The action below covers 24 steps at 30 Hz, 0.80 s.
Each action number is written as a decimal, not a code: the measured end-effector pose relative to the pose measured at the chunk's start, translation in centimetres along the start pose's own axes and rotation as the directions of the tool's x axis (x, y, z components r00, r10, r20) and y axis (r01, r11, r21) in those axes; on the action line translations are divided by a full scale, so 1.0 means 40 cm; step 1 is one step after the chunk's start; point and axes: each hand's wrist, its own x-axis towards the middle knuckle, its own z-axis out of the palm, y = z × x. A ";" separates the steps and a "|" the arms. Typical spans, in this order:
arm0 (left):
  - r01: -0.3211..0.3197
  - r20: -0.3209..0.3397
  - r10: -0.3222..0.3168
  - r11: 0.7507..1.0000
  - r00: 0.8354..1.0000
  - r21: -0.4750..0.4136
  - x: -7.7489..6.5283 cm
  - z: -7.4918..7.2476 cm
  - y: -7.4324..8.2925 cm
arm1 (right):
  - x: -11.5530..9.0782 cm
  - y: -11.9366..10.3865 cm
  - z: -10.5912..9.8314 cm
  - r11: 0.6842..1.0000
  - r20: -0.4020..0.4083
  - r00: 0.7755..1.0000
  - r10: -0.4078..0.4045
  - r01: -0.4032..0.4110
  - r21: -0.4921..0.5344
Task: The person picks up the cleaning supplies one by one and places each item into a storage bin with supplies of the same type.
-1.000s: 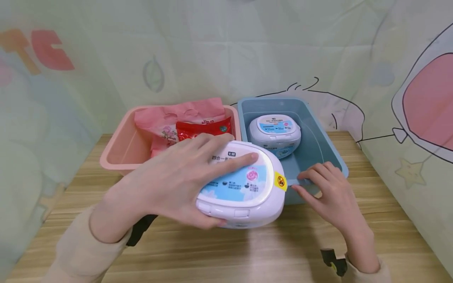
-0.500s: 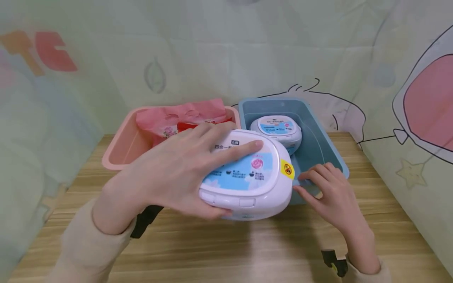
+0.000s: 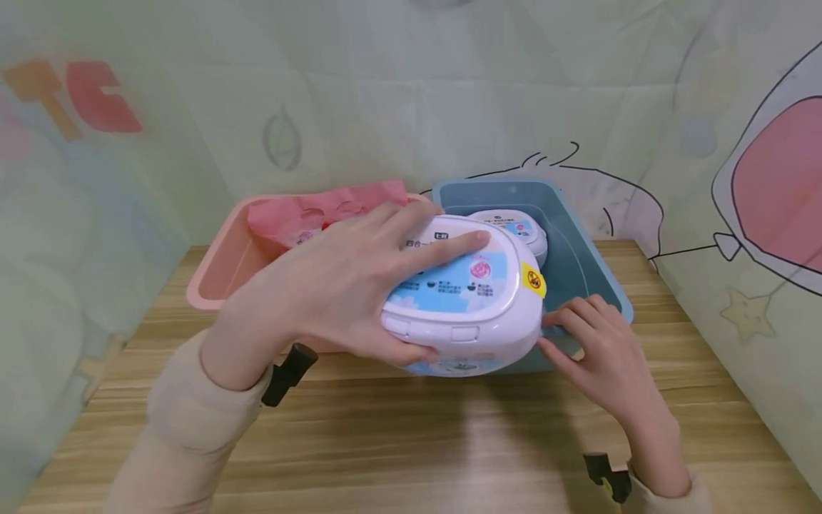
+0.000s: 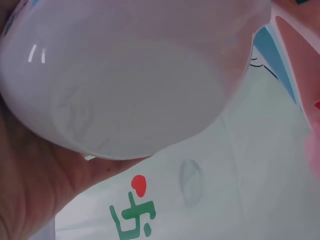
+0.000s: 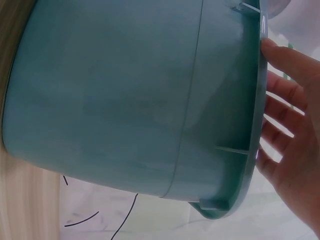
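My left hand (image 3: 366,275) grips a white oval lidded plastic tub (image 3: 462,332) with a blue-and-white label and a yellow sticker. Its fingers spread over the lid while the thumb lies along the near side. The tub is tilted, raised over the near rim of the blue bin (image 3: 586,246); its smooth pale underside (image 4: 140,90) fills much of the left wrist view. At that bin's near right corner, my right hand (image 3: 597,350) pinches the rim, thumb outside and fingers over the edge. Inside the bin sits a second, similar tub (image 3: 504,216), partly covered by the held one.
Left of the blue bin stands a pink bin (image 3: 215,275) holding a pink bag (image 3: 276,218) and a red packet, mostly hidden by my left arm. Both bins rest on a wood-grain table (image 3: 398,442). A printed cloth (image 3: 353,121) hangs behind.
My left hand has carried the tub forward and right, up over the blue bin's near edge, so it now covers more of the second tub. The right hand stays at the rim.
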 end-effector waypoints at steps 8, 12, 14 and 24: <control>-0.008 0.006 0.008 1.000 1.000 -0.003 0.040 0.005 -0.016 | 0.004 -0.004 0.000 0.999 -0.005 1.000 0.001 -0.001 -0.032; -0.030 0.002 0.030 0.999 1.000 -0.013 0.063 0.011 -0.024 | 0.005 -0.006 0.001 0.999 -0.010 1.000 0.006 -0.006 -0.047; -0.039 0.006 0.039 0.999 0.999 -0.019 0.075 0.013 -0.028 | 0.005 -0.006 0.002 0.999 -0.014 1.000 0.008 -0.009 -0.048; -0.025 0.047 0.026 0.999 0.999 -0.022 0.127 0.022 -0.035 | 0.003 -0.002 0.011 1.000 -0.034 0.999 0.002 -0.003 -0.030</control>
